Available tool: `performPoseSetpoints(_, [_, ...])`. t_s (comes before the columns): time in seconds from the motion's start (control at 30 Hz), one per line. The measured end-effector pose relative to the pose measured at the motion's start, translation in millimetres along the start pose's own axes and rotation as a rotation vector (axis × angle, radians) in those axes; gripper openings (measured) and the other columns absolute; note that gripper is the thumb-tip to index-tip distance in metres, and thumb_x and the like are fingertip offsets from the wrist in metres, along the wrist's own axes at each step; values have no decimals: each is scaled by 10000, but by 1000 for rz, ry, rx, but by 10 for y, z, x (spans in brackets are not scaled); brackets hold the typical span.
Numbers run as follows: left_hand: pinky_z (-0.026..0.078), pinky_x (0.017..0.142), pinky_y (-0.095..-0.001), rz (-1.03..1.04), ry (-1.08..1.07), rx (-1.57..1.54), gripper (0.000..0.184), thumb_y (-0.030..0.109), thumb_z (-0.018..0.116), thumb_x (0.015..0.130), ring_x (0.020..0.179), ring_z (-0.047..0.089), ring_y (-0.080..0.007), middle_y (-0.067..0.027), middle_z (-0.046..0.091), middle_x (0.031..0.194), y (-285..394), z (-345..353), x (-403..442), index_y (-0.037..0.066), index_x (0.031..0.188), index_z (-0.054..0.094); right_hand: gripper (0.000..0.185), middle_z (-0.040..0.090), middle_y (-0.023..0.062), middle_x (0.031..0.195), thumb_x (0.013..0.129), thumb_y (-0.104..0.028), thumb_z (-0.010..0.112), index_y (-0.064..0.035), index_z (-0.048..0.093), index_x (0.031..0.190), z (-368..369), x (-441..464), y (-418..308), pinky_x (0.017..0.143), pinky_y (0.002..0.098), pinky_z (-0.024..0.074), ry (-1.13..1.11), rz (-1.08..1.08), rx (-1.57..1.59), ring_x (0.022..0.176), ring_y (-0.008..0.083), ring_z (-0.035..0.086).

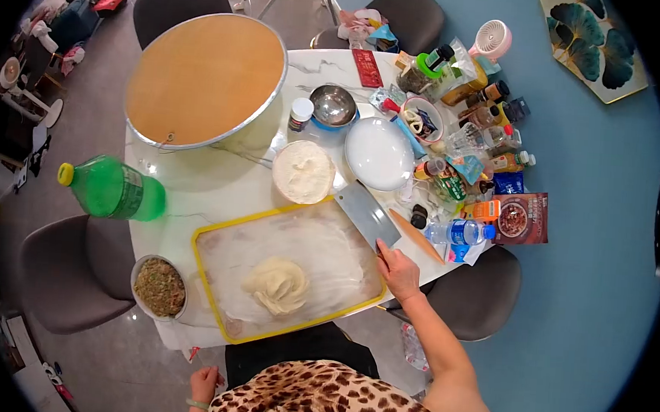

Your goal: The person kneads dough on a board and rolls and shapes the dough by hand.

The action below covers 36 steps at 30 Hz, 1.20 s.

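My right hand (399, 273) grips the handle of a cleaver (367, 213), whose broad blade lies over the top right corner of a yellow-rimmed tray (226, 326). A smooth, twisted lump of pale dough (277, 286) rests on the floury surface of this tray. Low beside my body, off the table's front edge, hangs my left hand (206, 386); its fingers are curled in and nothing shows in them. Just beyond the tray stands a bowl of flour (303, 172). To the tray's left is a bowl of minced filling (160, 288).
A big round board (205, 81) covers the table's back left. A green bottle (116, 188) stands at the left edge. A white plate (379, 155), metal bowl (332, 106) and lidded jar (301, 113) sit behind the tray. Bottles, including a water bottle (457, 231), crowd the right side.
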<state>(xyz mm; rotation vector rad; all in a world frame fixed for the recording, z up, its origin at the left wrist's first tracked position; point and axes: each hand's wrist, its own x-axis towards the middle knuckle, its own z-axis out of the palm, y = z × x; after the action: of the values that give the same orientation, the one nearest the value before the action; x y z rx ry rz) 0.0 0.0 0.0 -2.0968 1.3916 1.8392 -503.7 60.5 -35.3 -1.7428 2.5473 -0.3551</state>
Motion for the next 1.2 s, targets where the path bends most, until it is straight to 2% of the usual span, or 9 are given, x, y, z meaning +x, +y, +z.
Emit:
performPoseSetpoints(0.07, [434,486,-249,-4,-3,35,352,203,525,892,499,566,-118,-67,608,559,103,131,30,-4,620,609,445,508,46,698,779,-236,638,-222,542,1213,13,-107,-148,524,341,463,-43,27,20,596,221,564])
performPoseSetpoints(0.1, [433,487,-248,8,-22,29,349,201,526,891,500,564,-118,-65,609,562,153,357,192,-4,621,607,445,508,46,698,779,-236,638,-222,542,1213,-97,71,335,524,341,463,-23,15,-61,596,221,564])
performPoseSetpoints(0.4, [421,489,-263,-55,4,-58,350,211,524,884,485,540,-124,-58,595,553,-325,155,534,6,606,582,441,492,46,691,784,-215,629,-215,541,1216,132,8,371,515,337,452,-35,-52,-90,591,216,549])
performPoseSetpoints(0.6, [419,486,-272,118,-1,52,343,197,522,870,486,538,-136,-65,587,539,-580,286,989,-21,613,585,440,504,66,711,786,-172,624,-178,538,1218,328,1,534,542,348,452,-17,-84,-49,630,237,552])
performPoseSetpoints(0.73, [441,497,-296,107,13,-114,186,90,526,840,515,555,-174,-111,606,616,-814,526,1258,-41,732,601,430,521,73,726,787,-148,621,-154,545,1210,451,-28,609,547,348,452,46,-143,-66,641,246,556])
performPoseSetpoints(0.8, [448,498,-309,297,21,-109,130,32,509,827,535,562,-188,-133,602,637,-904,644,1390,-45,766,595,425,541,74,743,790,-141,618,-144,545,1209,472,-25,617,564,344,458,75,-172,-30,660,248,565])
performPoseSetpoints(0.93, [436,506,-303,354,137,-152,164,64,512,837,546,563,-182,-111,594,615,-1132,802,1543,-45,744,592,406,544,81,763,810,-150,602,-138,542,1211,466,-61,588,584,346,457,137,-215,-19,674,258,568])
performPoseSetpoints(1.0, [414,508,-278,539,196,123,272,149,507,871,528,535,-146,-63,586,582,-1185,897,1502,-23,678,591,372,526,95,783,829,-178,581,-143,554,1198,512,-93,714,605,362,450,154,-217,-63,708,272,561])
performPoseSetpoints(1.2, [427,532,-250,573,214,-93,303,178,541,887,566,539,-103,-38,558,592,-1270,1324,849,8,638,559,330,546,113,829,821,-187,569,-152,586,1149,522,-167,778,673,379,460,223,-240,39,795,284,568])
